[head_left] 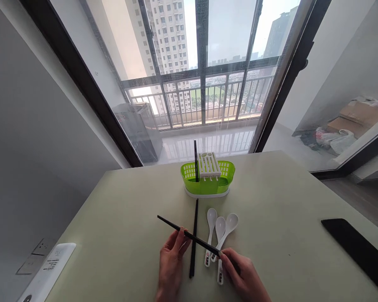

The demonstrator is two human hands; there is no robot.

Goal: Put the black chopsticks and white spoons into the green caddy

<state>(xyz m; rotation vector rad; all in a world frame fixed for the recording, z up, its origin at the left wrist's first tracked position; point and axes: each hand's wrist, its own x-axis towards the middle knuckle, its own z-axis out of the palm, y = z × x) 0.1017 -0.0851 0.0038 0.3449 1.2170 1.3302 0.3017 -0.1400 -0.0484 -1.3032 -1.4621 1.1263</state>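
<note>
Black chopsticks (pixel 203 243) slant across the front of the table, held up at both ends of a short span; whether it is one or a pair pressed together, I cannot tell. My left hand (pixel 171 262) pinches them near the middle, and my right hand (pixel 241 272) grips the lower right end. Beneath them, more black chopsticks (pixel 193 254) lie lengthwise on the table. Three white spoons (pixel 220 226) with printed handles rest beside these, partly overlapping, close to my right hand. Farther back stands a green utensil holder (pixel 209 186) with black chopsticks (pixel 195 159) upright in its left compartment.
A white slotted rack (pixel 209 163) sits across the holder's middle. At the table's (pixel 129 218) right lies a flat black object (pixel 354 249). A white power strip (pixel 55 262) is at the left edge. Beyond stand glass doors and a balcony; cardboard boxes (pixel 355 115) are at right.
</note>
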